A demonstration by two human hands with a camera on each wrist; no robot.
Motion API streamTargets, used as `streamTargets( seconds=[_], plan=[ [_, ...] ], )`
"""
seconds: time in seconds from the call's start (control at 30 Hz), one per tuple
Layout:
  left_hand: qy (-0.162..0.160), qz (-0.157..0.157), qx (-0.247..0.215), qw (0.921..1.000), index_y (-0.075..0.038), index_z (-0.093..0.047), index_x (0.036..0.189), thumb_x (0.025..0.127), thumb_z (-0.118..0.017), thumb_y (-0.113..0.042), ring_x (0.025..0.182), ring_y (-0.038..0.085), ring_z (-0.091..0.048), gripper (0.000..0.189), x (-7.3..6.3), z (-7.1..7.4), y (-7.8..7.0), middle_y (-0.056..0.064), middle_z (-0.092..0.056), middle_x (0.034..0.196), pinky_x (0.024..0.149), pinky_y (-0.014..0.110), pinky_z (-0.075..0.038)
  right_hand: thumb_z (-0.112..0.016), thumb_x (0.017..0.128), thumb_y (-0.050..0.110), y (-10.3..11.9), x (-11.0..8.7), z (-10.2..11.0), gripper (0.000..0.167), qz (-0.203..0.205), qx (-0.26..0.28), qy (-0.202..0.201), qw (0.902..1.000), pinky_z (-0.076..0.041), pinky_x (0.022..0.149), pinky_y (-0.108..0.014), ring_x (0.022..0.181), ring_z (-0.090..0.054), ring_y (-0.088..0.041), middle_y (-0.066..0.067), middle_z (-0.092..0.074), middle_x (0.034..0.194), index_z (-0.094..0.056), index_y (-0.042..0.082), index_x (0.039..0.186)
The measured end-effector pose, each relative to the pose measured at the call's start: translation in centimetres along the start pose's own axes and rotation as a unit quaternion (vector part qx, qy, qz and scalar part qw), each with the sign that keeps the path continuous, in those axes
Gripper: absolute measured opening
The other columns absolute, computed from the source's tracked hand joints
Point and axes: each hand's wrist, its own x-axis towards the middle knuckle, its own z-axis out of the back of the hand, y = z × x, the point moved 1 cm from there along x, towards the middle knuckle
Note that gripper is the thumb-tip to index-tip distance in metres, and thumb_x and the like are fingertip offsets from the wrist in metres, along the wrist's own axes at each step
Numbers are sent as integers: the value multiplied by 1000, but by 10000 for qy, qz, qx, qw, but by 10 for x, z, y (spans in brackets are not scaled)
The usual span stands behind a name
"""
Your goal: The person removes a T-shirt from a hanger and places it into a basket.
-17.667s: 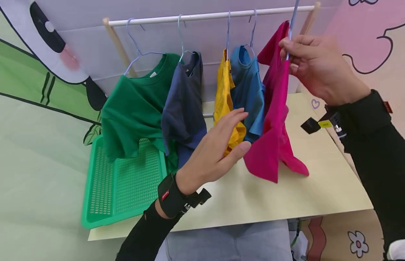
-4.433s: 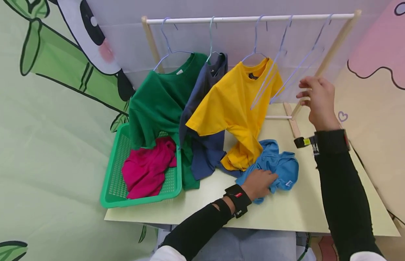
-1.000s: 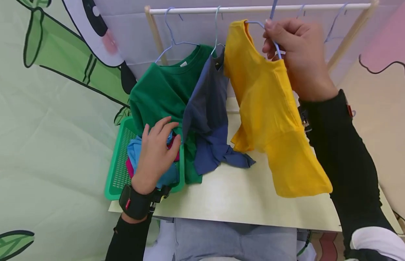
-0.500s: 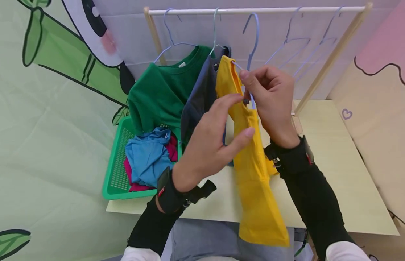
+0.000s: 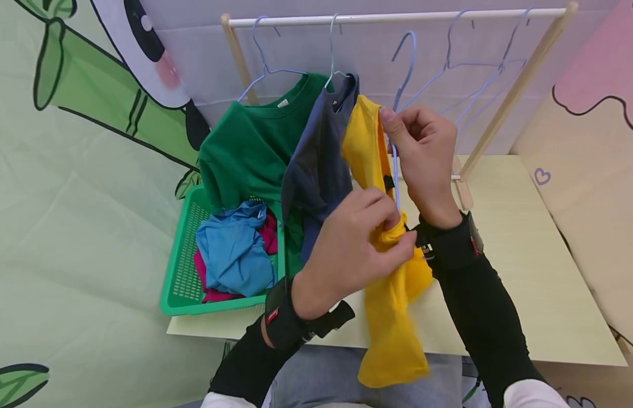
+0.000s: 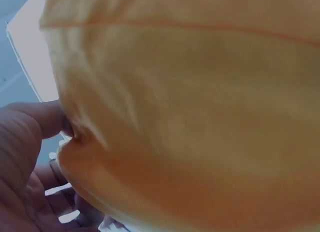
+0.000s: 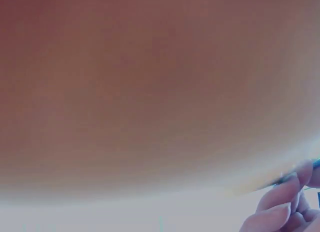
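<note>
A yellow T-shirt (image 5: 393, 323) hangs from a lilac hanger (image 5: 412, 62), whose hook is off the rod. My right hand (image 5: 428, 158) grips the hanger just below the hook, beside the shirt's neckline. With thumb and fingers, my left hand (image 5: 352, 243) pinches the shirt's cloth lower down; in the left wrist view that yellow cloth (image 6: 185, 102) is bunched at the fingertips. Blurred cloth fills most of the right wrist view, with curled fingers (image 7: 277, 197) at the lower right corner.
A green T-shirt (image 5: 255, 141) and a dark blue shirt (image 5: 318, 153) hang on the white rod (image 5: 398, 18). Two bare hangers (image 5: 449, 65) hang at right. A green basket (image 5: 173, 289) on the table (image 5: 525, 283) holds a blue shirt (image 5: 234, 249) and a magenta shirt (image 5: 267, 232).
Magenta and blue shirts went from their hangers into the basket. The yellow shirt came off the rod on its hanger and was lowered. My left hand moved from the basket and now pinches it.
</note>
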Motion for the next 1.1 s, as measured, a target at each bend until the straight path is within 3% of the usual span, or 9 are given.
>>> streamTargets(
  seconds=[0.2, 0.3, 0.47, 0.63, 0.77, 0.9, 1.0, 1.1],
  plan=[
    [374, -806, 611, 9942, -13, -68, 82, 89, -84, -26, 84, 12, -60, 22, -27, -7, -21, -2, -63, 86, 81, 11, -48, -68, 102, -2, -5, 10, 8, 25, -77, 287, -205, 9993, -40, 53, -24, 52, -46, -15, 2, -57, 63, -68, -2, 77],
    [418, -998, 849, 9905, -13, -71, 84, 91, -85, -23, 86, 12, -63, 18, -40, -12, -24, -1, -66, 90, 86, 11, -50, -68, 102, -3, -3, 12, 10, 25, -104, 328, -244, 9991, -42, 53, -23, 53, -47, -15, 2, -58, 64, -68, -2, 77],
    [183, -1312, 878, 9873, -11, -73, 84, 92, -80, -6, 86, 14, -61, 12, -58, -26, -18, 1, -64, 92, 88, 13, -51, -68, 104, 2, -1, 13, 12, 32, -218, 114, -166, 9996, -42, 54, -25, 53, -46, -15, 2, -55, 62, -62, -5, 74],
    [-99, -1585, 937, 9829, -11, -70, 82, 91, -75, 1, 82, 13, -60, 15, -69, -40, -8, 2, -64, 92, 83, 12, -51, -68, 106, 13, 3, 13, 17, 44, -923, -195, 162, 9954, -38, 55, -29, 53, -41, -20, -6, -49, 60, -56, -11, 71],
    [-260, -1323, 873, 9870, -9, -67, 84, 89, -81, -2, 81, 14, -61, 17, -68, -42, 4, 5, -64, 93, 81, 11, -52, -68, 106, 23, 12, 10, 24, 45, -1432, -952, 742, 9823, -40, 62, -31, 58, -47, -23, -5, -51, 60, -59, -6, 73],
    [-457, -873, 610, 9933, -7, -62, 85, 90, -86, -6, 78, 16, -61, 25, -64, -40, 17, 7, -60, 94, 78, 12, -53, -70, 105, 28, 26, 7, 33, 44, -1827, -1224, 1092, 9694, -39, 62, -30, 58, -50, -23, -5, -54, 59, -62, -1, 72],
    [-639, -559, 385, 9956, -6, -58, 89, 91, -86, -6, 80, 19, -61, 27, -60, -38, 27, 9, -56, 95, 78, 15, -55, -74, 103, 23, 38, 5, 44, 42, -1979, -653, 985, 9731, -38, 55, -28, 55, -47, -21, -6, -56, 60, -64, -3, 72],
    [-760, -289, 223, 9964, -4, -58, 95, 93, -83, -4, 87, 21, -61, 24, -53, -37, 40, 9, -54, 97, 82, 17, -57, -76, 100, 13, 50, 2, 54, 41, -1832, 136, 663, 9807, -40, 52, -26, 50, -47, -21, -9, -55, 57, -61, -11, 70]
  ],
)
